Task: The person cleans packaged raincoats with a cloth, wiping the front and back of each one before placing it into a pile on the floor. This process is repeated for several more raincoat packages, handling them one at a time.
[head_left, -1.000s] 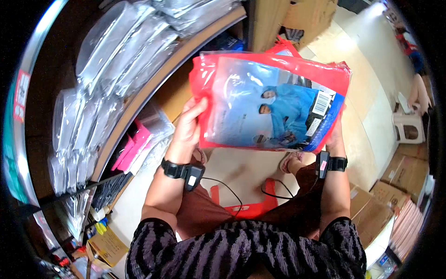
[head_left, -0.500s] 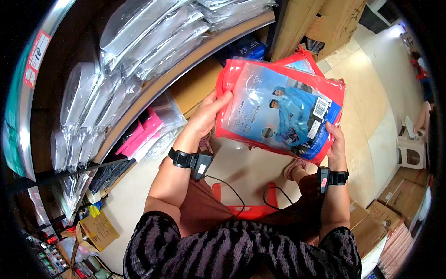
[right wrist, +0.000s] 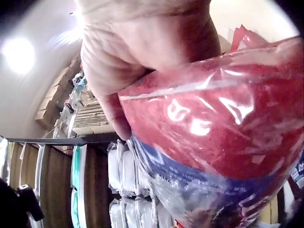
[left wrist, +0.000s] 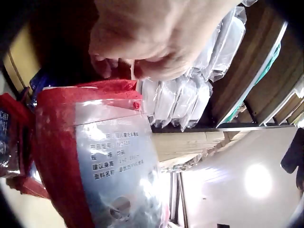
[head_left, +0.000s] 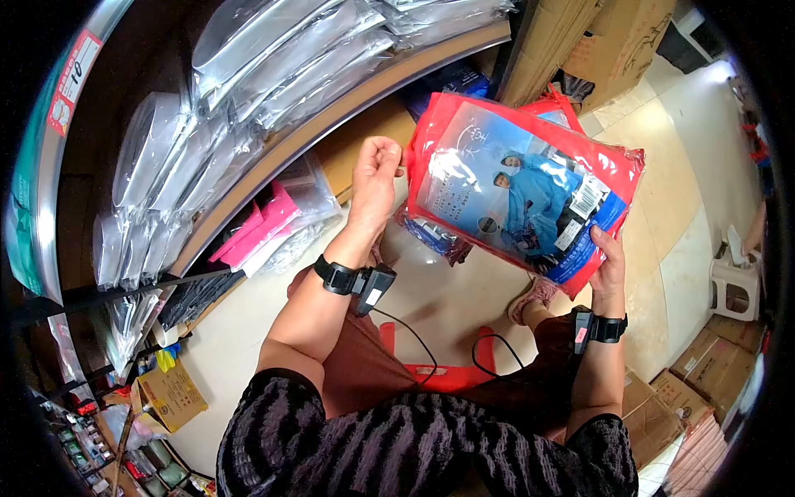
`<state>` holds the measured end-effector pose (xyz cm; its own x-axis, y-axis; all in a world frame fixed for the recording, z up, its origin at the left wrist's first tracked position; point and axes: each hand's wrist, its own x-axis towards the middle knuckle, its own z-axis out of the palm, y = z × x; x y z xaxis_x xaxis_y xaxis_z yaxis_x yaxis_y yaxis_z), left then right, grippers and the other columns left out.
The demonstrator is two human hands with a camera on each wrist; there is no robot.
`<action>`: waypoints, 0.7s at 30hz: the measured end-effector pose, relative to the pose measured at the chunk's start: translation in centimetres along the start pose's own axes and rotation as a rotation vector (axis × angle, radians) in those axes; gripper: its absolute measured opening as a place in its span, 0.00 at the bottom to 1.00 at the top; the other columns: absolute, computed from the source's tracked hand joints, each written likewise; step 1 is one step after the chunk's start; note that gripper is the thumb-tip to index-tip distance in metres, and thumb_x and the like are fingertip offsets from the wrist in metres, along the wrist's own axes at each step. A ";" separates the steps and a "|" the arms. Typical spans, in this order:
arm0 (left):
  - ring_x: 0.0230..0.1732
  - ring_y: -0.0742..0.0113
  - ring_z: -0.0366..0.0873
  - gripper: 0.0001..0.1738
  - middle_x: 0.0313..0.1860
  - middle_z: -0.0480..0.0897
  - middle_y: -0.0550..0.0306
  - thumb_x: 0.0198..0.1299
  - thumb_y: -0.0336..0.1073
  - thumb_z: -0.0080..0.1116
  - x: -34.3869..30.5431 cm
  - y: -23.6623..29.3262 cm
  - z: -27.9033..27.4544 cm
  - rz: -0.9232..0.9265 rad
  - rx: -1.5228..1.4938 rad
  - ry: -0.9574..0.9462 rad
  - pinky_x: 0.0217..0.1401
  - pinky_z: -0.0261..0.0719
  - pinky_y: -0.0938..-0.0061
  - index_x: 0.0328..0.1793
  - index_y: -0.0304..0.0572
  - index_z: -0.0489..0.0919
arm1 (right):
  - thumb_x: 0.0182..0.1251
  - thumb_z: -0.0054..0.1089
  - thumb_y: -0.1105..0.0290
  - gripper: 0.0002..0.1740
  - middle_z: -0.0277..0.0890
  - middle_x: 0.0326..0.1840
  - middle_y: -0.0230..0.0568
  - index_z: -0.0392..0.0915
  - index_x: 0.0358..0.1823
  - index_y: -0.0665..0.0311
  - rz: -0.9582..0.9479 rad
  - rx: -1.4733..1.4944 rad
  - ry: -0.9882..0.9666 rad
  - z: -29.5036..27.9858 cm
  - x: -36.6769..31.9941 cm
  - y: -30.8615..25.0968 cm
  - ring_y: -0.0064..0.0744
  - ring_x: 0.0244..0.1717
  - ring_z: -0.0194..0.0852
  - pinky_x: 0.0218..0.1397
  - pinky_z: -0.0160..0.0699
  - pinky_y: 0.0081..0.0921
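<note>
A red-edged clear packet of a raincoat, its front showing two people in blue ponchos and a barcode, is held up tilted before the body. My right hand grips its lower right corner, thumb on the front and the other fingers behind. At the upper left edge, my left hand has curled fingers pinching the red border; in the left wrist view the fingertips are right at the red top edge. Behind and below it shows part of another packet, and a further red packet sticks out beyond its top.
Shelves on the left hold several clear-wrapped silvery packets. Pink packets lie on a lower shelf. Cardboard boxes stand at the back and at lower right. A red stool is under the person; a white stool is at right.
The left hand has shifted from gripping the packet's left side to pinching its upper left edge. The packet has tilted and moved to the right in view; another packet below it now shows.
</note>
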<state>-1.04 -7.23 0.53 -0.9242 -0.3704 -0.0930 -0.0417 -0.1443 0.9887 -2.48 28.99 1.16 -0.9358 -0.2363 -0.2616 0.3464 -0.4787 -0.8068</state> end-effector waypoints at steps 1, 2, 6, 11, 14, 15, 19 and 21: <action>0.37 0.75 0.75 0.05 0.34 0.78 0.60 0.66 0.34 0.52 -0.2 0.7 0.4 0.014 0.002 0.005 0.44 0.72 0.81 0.44 0.42 0.72 | 0.57 0.59 0.74 0.34 0.72 0.57 0.48 0.58 0.66 0.68 -0.013 -0.011 0.014 0.3 -0.1 -0.1 0.40 0.54 0.75 0.58 0.76 0.35; 0.37 0.75 0.75 0.06 0.34 0.78 0.60 0.66 0.34 0.52 -0.2 0.7 0.6 -0.002 -0.029 -0.004 0.44 0.72 0.81 0.44 0.41 0.71 | 0.56 0.59 0.74 0.34 0.72 0.57 0.47 0.58 0.66 0.68 -0.026 -0.021 0.027 0.7 -0.2 0.0 0.40 0.54 0.75 0.58 0.76 0.35; 0.42 0.71 0.75 0.16 0.43 0.76 0.56 0.61 0.35 0.57 0.0 0.0 0.2 -0.067 0.039 0.046 0.49 0.72 0.77 0.53 0.39 0.70 | 0.56 0.59 0.74 0.35 0.73 0.56 0.47 0.58 0.66 0.68 0.012 -0.030 0.017 0.5 -0.2 0.7 0.40 0.53 0.76 0.58 0.76 0.35; 0.57 0.63 0.70 0.32 0.56 0.71 0.48 0.57 0.40 0.62 1.7 -2.9 -1.6 -0.143 0.229 0.055 0.56 0.69 0.75 0.65 0.37 0.66 | 0.58 0.58 0.74 0.30 0.73 0.55 0.48 0.62 0.63 0.71 0.049 0.063 0.032 0.3 -0.2 0.9 0.39 0.53 0.76 0.57 0.76 0.34; 0.64 0.60 0.65 0.33 0.63 0.68 0.45 0.58 0.45 0.61 1.3 -1.0 -1.4 -0.370 0.242 -0.108 0.60 0.66 0.74 0.66 0.36 0.65 | 0.59 0.57 0.73 0.30 0.73 0.56 0.49 0.62 0.63 0.72 0.109 0.128 -0.016 -0.6 -0.2 0.8 0.41 0.53 0.75 0.58 0.76 0.35; 0.60 0.64 0.71 0.31 0.62 0.71 0.48 0.60 0.47 0.58 1.2 -1.1 -1.5 -0.350 0.197 -0.144 0.58 0.70 0.73 0.64 0.35 0.68 | 0.60 0.56 0.72 0.30 0.72 0.57 0.49 0.61 0.63 0.72 0.107 0.140 -0.032 -0.7 -0.3 0.8 0.41 0.54 0.75 0.59 0.75 0.35; 0.45 0.74 0.79 0.22 0.49 0.80 0.58 0.64 0.43 0.55 0.9 -0.6 -2.1 -0.532 -0.177 -0.411 0.49 0.80 0.76 0.59 0.38 0.73 | 0.59 0.57 0.74 0.31 0.72 0.58 0.48 0.60 0.65 0.70 0.100 0.183 -0.027 -0.3 -0.4 0.8 0.40 0.56 0.74 0.61 0.72 0.34; 0.45 0.74 0.79 0.21 0.49 0.80 0.58 0.64 0.42 0.54 0.8 -1.5 -2.3 -0.544 -0.131 -0.425 0.50 0.80 0.76 0.59 0.39 0.73 | 0.61 0.56 0.73 0.29 0.72 0.58 0.49 0.60 0.64 0.71 0.089 0.110 -0.016 -0.1 -0.3 0.9 0.41 0.55 0.74 0.61 0.73 0.35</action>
<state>-0.84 -9.48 -1.26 -0.8546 0.1728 -0.4896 -0.5187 -0.3263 0.7902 -1.88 28.73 0.44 -0.9001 -0.2953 -0.3202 0.4340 -0.5449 -0.7175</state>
